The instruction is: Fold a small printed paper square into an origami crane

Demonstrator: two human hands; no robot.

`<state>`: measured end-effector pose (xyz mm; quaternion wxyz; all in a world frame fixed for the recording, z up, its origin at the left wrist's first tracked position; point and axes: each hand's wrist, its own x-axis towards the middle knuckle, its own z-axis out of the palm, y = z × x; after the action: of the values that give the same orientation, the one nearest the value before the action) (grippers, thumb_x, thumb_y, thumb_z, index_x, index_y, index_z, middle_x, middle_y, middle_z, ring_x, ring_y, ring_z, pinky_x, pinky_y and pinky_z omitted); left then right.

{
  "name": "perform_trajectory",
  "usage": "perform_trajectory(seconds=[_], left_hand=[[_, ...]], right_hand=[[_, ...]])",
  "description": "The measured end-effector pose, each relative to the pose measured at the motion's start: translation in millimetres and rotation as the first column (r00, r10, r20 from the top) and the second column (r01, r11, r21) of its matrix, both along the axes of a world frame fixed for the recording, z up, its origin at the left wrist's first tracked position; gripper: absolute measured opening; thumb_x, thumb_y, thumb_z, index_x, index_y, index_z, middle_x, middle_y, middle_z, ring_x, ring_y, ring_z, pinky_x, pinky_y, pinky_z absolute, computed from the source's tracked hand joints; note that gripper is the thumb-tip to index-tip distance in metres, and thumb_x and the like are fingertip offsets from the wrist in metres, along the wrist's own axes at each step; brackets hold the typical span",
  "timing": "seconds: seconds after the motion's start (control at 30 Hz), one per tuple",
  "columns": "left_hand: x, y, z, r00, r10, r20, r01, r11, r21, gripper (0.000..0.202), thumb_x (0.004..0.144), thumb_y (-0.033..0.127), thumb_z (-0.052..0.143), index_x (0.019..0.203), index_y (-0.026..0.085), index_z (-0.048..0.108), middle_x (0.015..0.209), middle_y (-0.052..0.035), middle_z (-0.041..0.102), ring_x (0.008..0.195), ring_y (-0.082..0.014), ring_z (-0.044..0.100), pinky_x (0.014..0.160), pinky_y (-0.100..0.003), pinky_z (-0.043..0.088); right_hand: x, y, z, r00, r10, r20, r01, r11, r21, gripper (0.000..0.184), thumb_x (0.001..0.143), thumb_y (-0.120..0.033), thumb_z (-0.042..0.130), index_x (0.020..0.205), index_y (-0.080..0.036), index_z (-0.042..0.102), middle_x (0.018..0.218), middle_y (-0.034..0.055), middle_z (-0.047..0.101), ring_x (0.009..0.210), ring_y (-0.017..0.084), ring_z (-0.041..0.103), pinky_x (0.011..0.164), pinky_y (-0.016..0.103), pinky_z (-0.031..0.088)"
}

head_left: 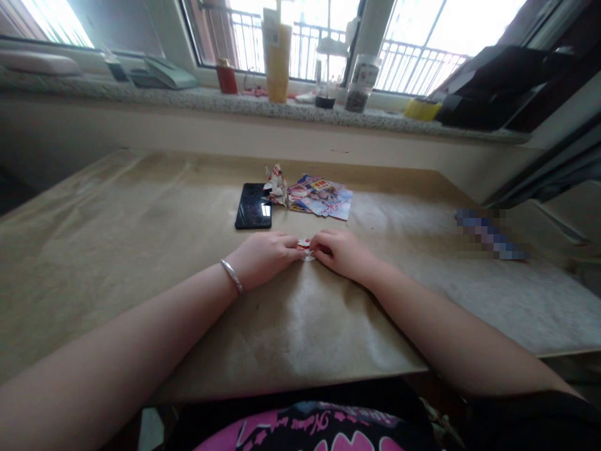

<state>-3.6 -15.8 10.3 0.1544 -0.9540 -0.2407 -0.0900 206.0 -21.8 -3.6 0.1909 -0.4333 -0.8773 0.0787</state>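
Observation:
Between my two hands, low over the table, is a small piece of white paper with red print (305, 243). My left hand (267, 255), with a silver bangle at the wrist, pinches its left side. From the right, the fingers of my right hand (342, 252) are closed on the other side of it. Fingers cover most of the paper, so its full shape is hidden. Just beyond my left hand lies a black phone (253, 210). Crumpled printed paper (278, 186) rests against the phone's right edge, beside a fanned pile of colourful printed sheets (328, 199).
The table (117, 250) has a tan cover. A pixelated blue item (491, 235) lies at the right. Along the granite windowsill (188, 94) stand a red bottle (226, 76), a tall yellow container (277, 62), clear jars (362, 84) and a black bag (493, 88).

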Motion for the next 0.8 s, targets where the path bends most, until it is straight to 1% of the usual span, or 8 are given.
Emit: perform_trajectory(seconds=[0.1, 0.23, 0.37, 0.5, 0.63, 0.8], left_hand=[[0.5, 0.2, 1.0, 1.0, -0.015, 0.009, 0.015, 1.0, -0.025, 0.02, 0.089, 0.023, 0.049, 0.098, 0.023, 0.067, 0.083, -0.0025, 0.063, 0.071, -0.0115, 0.055, 0.061, -0.023, 0.041], [1.0, 0.2, 1.0, 1.0, -0.023, 0.021, 0.024, 0.999, -0.045, 0.02, 0.089, 0.023, 0.048, 0.095, 0.021, 0.068, 0.084, -0.0035, 0.063, 0.072, -0.0112, 0.055, 0.063, -0.023, 0.042], [0.5, -0.5, -1.3, 1.0, 0.007, 0.03, -0.005, 0.999, -0.05, 0.02, 0.089, 0.022, 0.047, 0.096, 0.022, 0.067, 0.081, -0.0025, 0.061, 0.072, -0.0121, 0.055, 0.061, -0.023, 0.041], [1.5, -2.5, -1.9, 0.998, 0.063, 0.023, -0.061, 0.996, -0.071, 0.02, 0.088, 0.021, 0.049, 0.097, 0.024, 0.066, 0.082, -0.0015, 0.062, 0.073, -0.0129, 0.056, 0.061, -0.023, 0.04], [3.4, -4.2, -0.4, 0.997, 0.077, 0.022, -0.076, 0.994, -0.075, 0.02, 0.088, 0.02, 0.048, 0.096, 0.024, 0.066, 0.082, -0.0013, 0.062, 0.072, -0.0131, 0.056, 0.06, -0.023, 0.04], [3.7, -4.5, -0.1, 0.997, 0.08, 0.013, -0.079, 0.995, -0.063, 0.019, 0.087, 0.021, 0.049, 0.098, 0.024, 0.065, 0.083, -0.0015, 0.061, 0.072, -0.0136, 0.056, 0.06, -0.024, 0.04]], right_hand=[[1.7, -1.5, 0.8, 1.0, 0.008, 0.028, -0.008, 1.0, 0.027, 0.014, 0.082, -0.022, 0.052, 0.085, -0.019, 0.066, 0.084, 0.0041, 0.063, 0.076, 0.014, 0.056, 0.069, 0.023, 0.039], [1.5, -2.2, 2.3, 0.999, 0.024, 0.038, -0.026, 0.999, 0.029, 0.016, 0.082, -0.021, 0.052, 0.083, -0.02, 0.068, 0.084, 0.0044, 0.064, 0.076, 0.013, 0.057, 0.07, 0.023, 0.04], [-0.2, -3.3, 4.4, 0.999, -0.006, 0.044, 0.005, 0.999, 0.031, 0.015, 0.08, -0.019, 0.052, 0.084, -0.019, 0.067, 0.083, 0.0044, 0.064, 0.075, 0.014, 0.057, 0.069, 0.024, 0.04], [-0.6, -3.9, 3.9, 0.999, -0.043, 0.021, 0.042, 0.999, 0.023, 0.016, 0.079, -0.018, 0.051, 0.085, -0.02, 0.065, 0.08, 0.0027, 0.063, 0.072, 0.013, 0.056, 0.066, 0.023, 0.039], [0.3, -3.3, 2.0, 0.999, -0.031, 0.011, 0.031, 0.999, 0.027, 0.017, 0.08, -0.02, 0.05, 0.081, -0.02, 0.067, 0.082, 0.003, 0.064, 0.072, 0.012, 0.057, 0.066, 0.022, 0.04], [0.5, -2.4, 2.8, 0.999, -0.021, 0.047, 0.019, 0.999, 0.035, 0.018, 0.081, -0.022, 0.052, 0.082, -0.02, 0.07, 0.084, 0.0037, 0.065, 0.072, 0.012, 0.057, 0.067, 0.023, 0.04]])
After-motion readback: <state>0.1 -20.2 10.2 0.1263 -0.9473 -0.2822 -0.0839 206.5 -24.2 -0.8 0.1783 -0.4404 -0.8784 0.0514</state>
